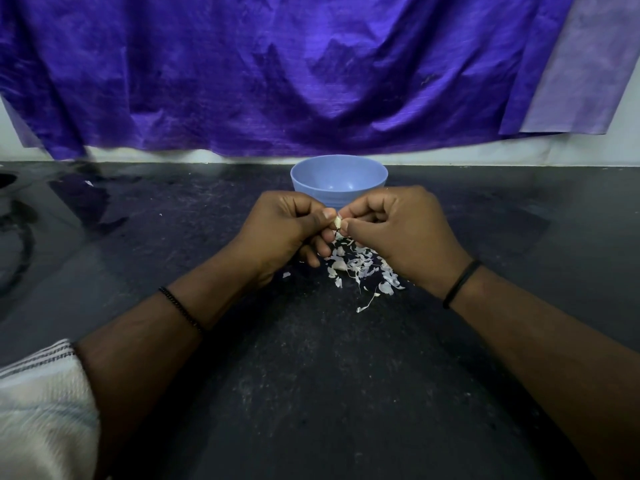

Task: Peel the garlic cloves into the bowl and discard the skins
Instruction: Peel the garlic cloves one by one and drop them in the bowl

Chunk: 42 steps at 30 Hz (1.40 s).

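Observation:
A small pale garlic clove (337, 222) is pinched between both hands just in front of the blue bowl (338, 178). My left hand (287, 230) grips it from the left with thumb and curled fingers. My right hand (398, 230) pinches it from the right with thumb and forefinger. Below the hands a heap of white garlic skins (360, 268) lies on the dark countertop (311, 375); part of the heap is hidden under my right hand. What the bowl holds cannot be seen from this angle.
The bowl stands against the back wall under a hanging purple cloth (277, 74). A white striped cloth (41, 403) shows at the lower left. A few stray skin flakes (286, 274) lie left of the heap.

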Available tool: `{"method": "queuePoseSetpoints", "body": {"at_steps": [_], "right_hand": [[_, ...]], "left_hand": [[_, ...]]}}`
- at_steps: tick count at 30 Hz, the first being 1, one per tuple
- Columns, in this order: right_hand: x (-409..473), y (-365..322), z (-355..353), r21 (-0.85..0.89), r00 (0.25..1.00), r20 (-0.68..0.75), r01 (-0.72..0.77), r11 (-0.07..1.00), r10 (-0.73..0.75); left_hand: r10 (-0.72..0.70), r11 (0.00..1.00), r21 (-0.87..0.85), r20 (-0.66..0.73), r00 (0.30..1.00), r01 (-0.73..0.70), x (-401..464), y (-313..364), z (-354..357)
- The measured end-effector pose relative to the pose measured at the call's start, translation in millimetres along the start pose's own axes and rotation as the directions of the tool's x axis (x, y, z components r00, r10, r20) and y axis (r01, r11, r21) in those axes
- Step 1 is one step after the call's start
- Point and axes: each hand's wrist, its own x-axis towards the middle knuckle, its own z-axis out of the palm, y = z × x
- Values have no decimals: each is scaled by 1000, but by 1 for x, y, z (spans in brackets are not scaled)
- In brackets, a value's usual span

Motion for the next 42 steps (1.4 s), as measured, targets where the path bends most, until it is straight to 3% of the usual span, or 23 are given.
{"method": "queuePoseSetpoints", "body": {"at_steps": [9,19,27,42], "right_hand": [[-1,0,5,22,999,-50,17,1000,-16],[-4,-1,14,-92,976,-176,110,990,-125],[1,2,5,1,997,-34,63,998,-63],[-2,6,11,-159,980,-108,150,976,-169]], "left_hand": [[-1,999,-45,-72,997,-2,-2,2,4],[13,999,-38,-107,994,-17,-3,4,8],[-45,997,-67,-98,994,38,-1,4,3],[-97,989,-119,-128,987,82,-1,0,9]]}}
